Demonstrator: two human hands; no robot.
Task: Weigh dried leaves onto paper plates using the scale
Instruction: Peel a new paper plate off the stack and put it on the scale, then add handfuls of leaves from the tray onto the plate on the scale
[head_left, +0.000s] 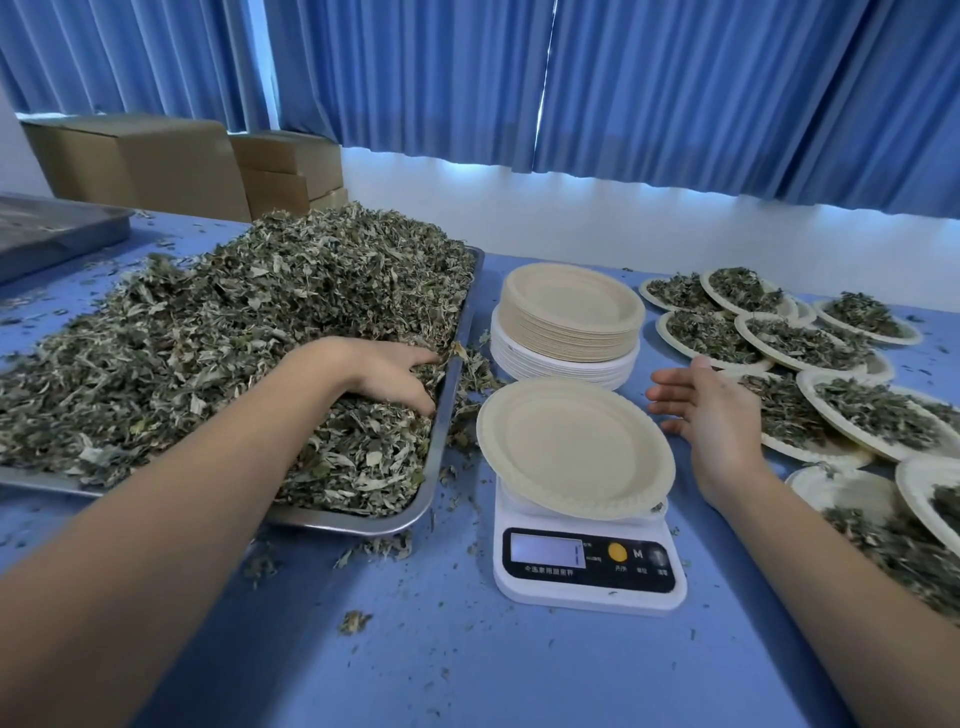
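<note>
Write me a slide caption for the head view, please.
Left hand grasps dried leaves in tray; empty plate on scale, right hand open.

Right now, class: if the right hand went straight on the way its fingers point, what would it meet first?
Probably the far rim of the empty plate on the scale; the right hand hovers open beside it, though its height is unclear.

We see soft daylight glowing through blue curtains (623, 93) at the far side; wide-angle bending at edges, faint shadows.

Bare left hand (387, 371), bare right hand (719, 415)
</note>
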